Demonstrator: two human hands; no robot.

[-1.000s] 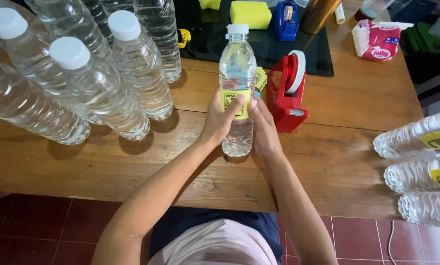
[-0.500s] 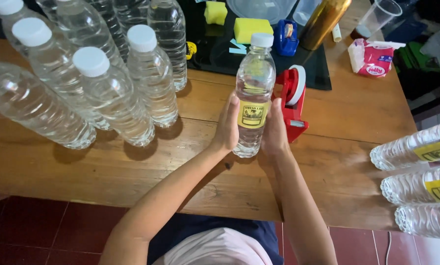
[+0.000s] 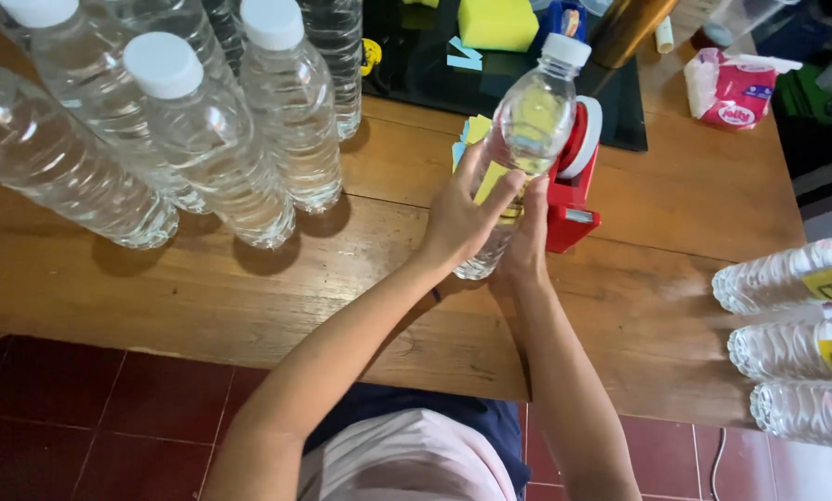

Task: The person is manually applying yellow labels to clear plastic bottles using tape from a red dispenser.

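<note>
Bottle [image 3: 518, 148] is tilted over the bench [image 3: 249, 306], base down, both your hands closed on its lower half: left hand [image 3: 458, 218], right hand [image 3: 527, 241]. Risk: yellow label sticks crooked; tilted bottle could clip the red tape dispenser [image 3: 574, 186] just beside it.

We see the clear plastic water bottle [image 3: 518, 148] in the middle of the frame, on the brown wooden table [image 3: 676, 213]. Upright clear plastic bottles [image 3: 212, 139] stand upper left. The red tape dispenser [image 3: 574, 190] sits just right of it. Lying clear plastic bottles [image 3: 796, 343] fill the lower right.
</note>
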